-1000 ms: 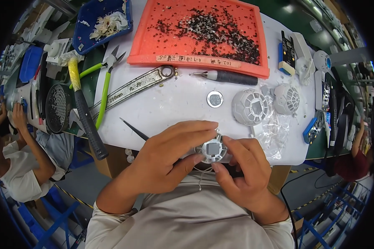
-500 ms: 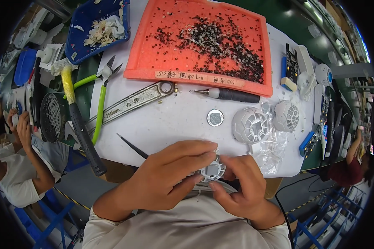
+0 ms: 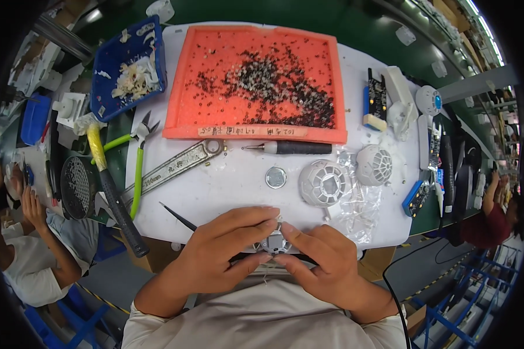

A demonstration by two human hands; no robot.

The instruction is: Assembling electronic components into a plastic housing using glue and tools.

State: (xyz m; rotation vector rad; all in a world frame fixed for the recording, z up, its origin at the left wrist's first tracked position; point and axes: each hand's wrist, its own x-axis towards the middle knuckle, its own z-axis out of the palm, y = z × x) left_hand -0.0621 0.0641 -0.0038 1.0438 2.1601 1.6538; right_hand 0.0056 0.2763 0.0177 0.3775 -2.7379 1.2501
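Head view: hands grip a white part at the mat's near edge, open room beyond.

My creased, pale grey-beige shirt fills six o'clock, its loose sleeves at seven and five.

lower fingers of left hand and right hand now closer together
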